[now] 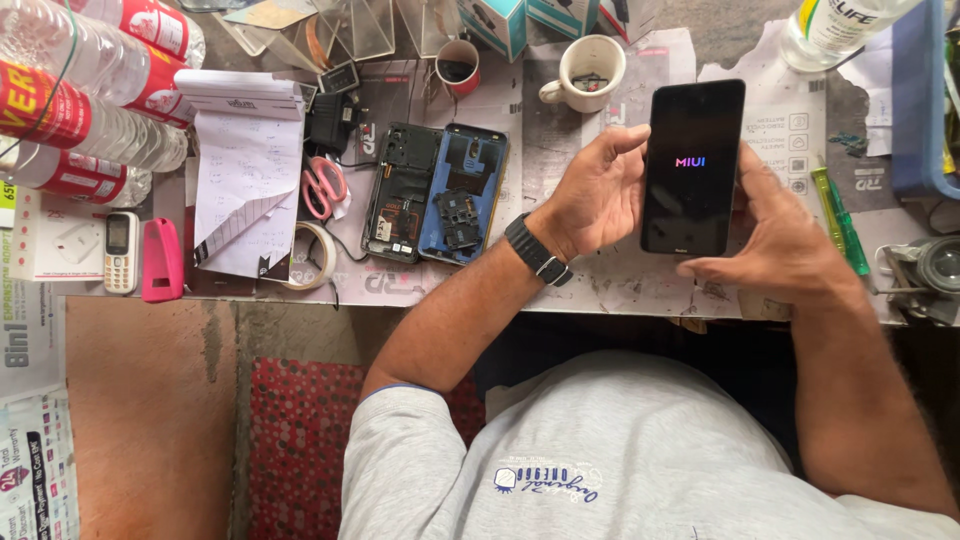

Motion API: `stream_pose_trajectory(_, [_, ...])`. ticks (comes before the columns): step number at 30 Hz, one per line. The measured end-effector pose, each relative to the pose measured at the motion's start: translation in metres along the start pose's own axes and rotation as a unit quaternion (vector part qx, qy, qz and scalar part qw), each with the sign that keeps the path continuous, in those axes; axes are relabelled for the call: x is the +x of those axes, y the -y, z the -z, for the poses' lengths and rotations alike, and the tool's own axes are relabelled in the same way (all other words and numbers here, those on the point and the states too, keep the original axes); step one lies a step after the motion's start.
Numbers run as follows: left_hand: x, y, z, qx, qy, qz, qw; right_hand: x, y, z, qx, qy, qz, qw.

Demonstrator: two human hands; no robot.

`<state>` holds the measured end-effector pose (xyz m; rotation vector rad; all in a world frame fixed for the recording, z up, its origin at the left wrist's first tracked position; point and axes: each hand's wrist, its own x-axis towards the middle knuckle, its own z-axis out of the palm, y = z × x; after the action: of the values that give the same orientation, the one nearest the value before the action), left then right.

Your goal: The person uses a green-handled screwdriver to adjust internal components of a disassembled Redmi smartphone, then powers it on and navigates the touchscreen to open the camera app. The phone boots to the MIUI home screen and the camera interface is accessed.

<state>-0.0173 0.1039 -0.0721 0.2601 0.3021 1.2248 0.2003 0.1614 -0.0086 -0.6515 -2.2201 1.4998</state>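
Observation:
I hold a black smartphone (pixel 692 165) upright over the workbench; its dark screen shows a small coloured logo. My left hand (pixel 598 190), with a dark watch on the wrist, grips the phone's left edge. My right hand (pixel 778 240) cups its right edge and lower corner, thumb beneath the bottom. An opened phone body (pixel 402 190) and a blue back frame (pixel 462 195) lie side by side on the bench left of my left hand.
A white mug (pixel 590 68), a small red cup (pixel 459 66), pink scissors (pixel 323 185), a tape roll (pixel 318 255), a notepad (pixel 245 175), plastic bottles (pixel 85 90), a small keypad phone (pixel 121 250), a pink case (pixel 162 260) and green screwdrivers (pixel 838 215) crowd the paper-covered bench (pixel 600 285).

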Motion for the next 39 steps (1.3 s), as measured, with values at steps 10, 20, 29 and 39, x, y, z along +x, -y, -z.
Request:
stream_pose_trajectory(10, [-0.006,0.001,-0.001,0.054,-0.019,0.008,0.998,-0.004,-0.009,-0.006,-0.069,-0.062,0.040,0.995])
stream_pose_trajectory(20, [-0.011,-0.009,-0.027,0.111,-0.002,0.036,0.993,-0.005,-0.015,-0.003,-0.034,-0.051,0.016,0.998])
stream_pose_trajectory(29, [-0.010,-0.010,-0.024,0.138,0.028,0.018,0.990,-0.004,-0.015,-0.003,0.019,-0.030,0.007,0.999])
stream_pose_trajectory(39, [-0.013,-0.010,-0.029,0.155,0.014,0.079,0.985,-0.009,-0.019,0.002,0.059,-0.005,0.030,0.998])
